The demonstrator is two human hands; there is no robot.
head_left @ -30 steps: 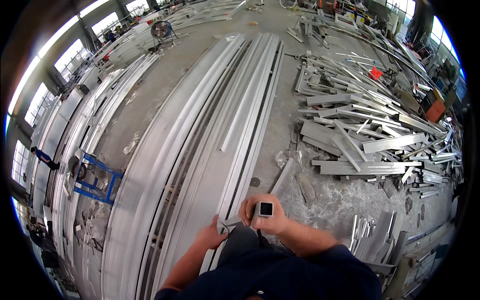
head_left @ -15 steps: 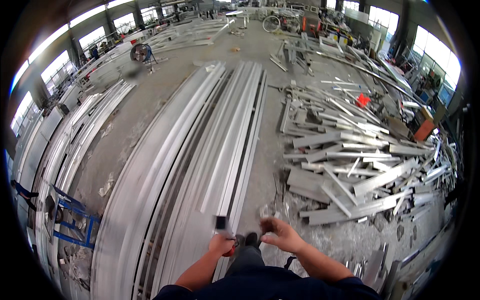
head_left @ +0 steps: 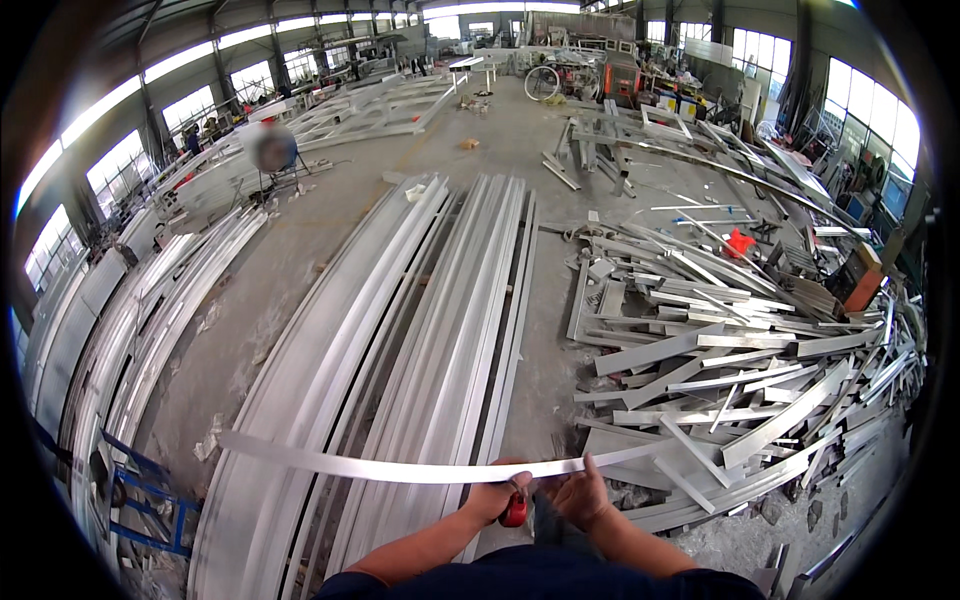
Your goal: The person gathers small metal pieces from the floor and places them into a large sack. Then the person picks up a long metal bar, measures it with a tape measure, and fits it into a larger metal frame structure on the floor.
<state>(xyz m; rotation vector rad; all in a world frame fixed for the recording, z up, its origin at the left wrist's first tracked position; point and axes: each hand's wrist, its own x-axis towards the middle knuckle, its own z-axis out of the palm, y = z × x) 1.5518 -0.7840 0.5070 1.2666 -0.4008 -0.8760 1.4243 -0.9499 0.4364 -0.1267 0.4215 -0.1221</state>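
A long, narrow pale metal strip (head_left: 400, 470) lies crosswise in front of me, reaching left over the long profiles and right over the scrap pile. My left hand (head_left: 492, 498) is closed at the strip, near its middle, with a small red rounded tool (head_left: 514, 510) under the fingers; its exact kind is hard to make out. Close beside it, my right hand (head_left: 578, 495) grips the strip, one finger upright against its near face. The palm side and some fingertips are partly hidden.
Long silvery profiles (head_left: 430, 330) lie in rows on the floor ahead. To the right spreads a heap of metal offcuts (head_left: 700, 350). A blue metal frame (head_left: 150, 500) stands at left, more profiles (head_left: 150, 330) beyond it. A fan (head_left: 275, 155) is farther off.
The strip now stretches sideways across both hands. My right hand, apart and empty before, has come to it; my left hand has moved right. The view has tilted up.
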